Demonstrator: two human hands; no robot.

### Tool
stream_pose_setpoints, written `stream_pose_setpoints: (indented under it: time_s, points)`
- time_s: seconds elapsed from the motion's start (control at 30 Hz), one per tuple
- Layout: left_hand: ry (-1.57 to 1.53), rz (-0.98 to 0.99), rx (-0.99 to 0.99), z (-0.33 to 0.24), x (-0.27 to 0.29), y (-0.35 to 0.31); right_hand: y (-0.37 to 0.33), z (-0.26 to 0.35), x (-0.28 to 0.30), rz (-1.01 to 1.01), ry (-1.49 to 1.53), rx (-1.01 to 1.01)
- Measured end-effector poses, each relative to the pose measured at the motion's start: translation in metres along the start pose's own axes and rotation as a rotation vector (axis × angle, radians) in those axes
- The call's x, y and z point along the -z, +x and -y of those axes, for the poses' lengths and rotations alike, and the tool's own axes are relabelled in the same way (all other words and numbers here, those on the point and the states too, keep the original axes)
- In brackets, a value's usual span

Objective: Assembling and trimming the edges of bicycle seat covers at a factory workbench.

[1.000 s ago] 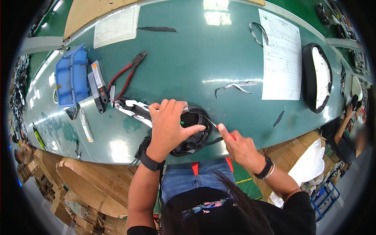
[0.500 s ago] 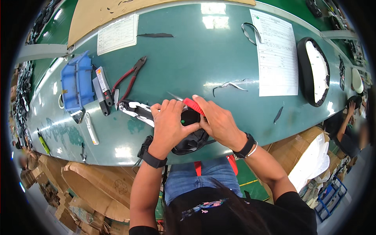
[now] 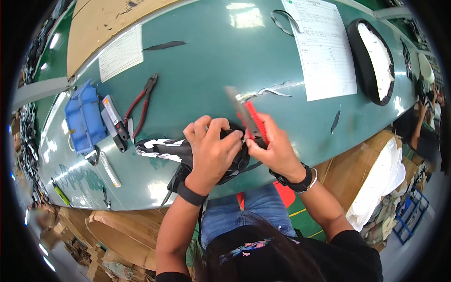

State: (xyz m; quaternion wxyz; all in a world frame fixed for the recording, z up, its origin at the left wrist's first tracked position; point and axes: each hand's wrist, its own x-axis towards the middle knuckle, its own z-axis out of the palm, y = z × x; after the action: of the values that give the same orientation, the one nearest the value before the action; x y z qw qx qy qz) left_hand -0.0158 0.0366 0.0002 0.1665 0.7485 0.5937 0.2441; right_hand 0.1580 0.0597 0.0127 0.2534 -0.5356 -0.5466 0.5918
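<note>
A black and white piece shaped like a bicycle saddle (image 3: 181, 150) lies at the near edge of the table, its narrow end to the left. My left hand (image 3: 210, 152) is closed over its wider part, the fingers curled and pinching the black covering. In my right hand (image 3: 278, 152) is a red utility knife (image 3: 256, 121), its blade pointing up and away from me, off the material. The right fingertips are close beside the left ones. My hands hide much of the wide end.
Left of the saddle are red-handled cutters (image 3: 142, 103), grey utility knives (image 3: 112, 120) and a blue bin (image 3: 84, 115). Black offcuts, a grey strap loop (image 3: 284, 22) and printed sheets (image 3: 324, 51) lie farther off. A black padded oval (image 3: 353, 51) with white inside is at right. Another person (image 3: 425, 127) is beyond.
My right hand has turned the knife from pointing left across the saddle to pointing up and away. The left fingers have curled in tighter, and the view has shifted slightly.
</note>
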Motion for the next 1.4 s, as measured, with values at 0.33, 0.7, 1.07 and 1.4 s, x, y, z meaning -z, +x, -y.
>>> stream_pose_setpoints:
  time_s: [0.33,0.7,1.07,1.4]
  points:
    - [-0.12,0.045,-0.021,0.006,0.0,0.0,-0.044,-0.029,0.042,0.069,-0.592,0.255]
    - [-0.366,0.008,-0.038,0.016,0.005,-0.003,-0.093,-0.027,-0.001,0.028,-0.734,0.12]
    - [-1.12,-0.322,0.195,0.034,-0.002,-0.015,-0.148,-0.011,-0.073,-0.259,-0.29,-0.123]
    - [-0.402,0.317,0.289,0.062,0.056,-0.005,-0.124,-0.03,-0.034,-0.209,-0.51,-0.008]
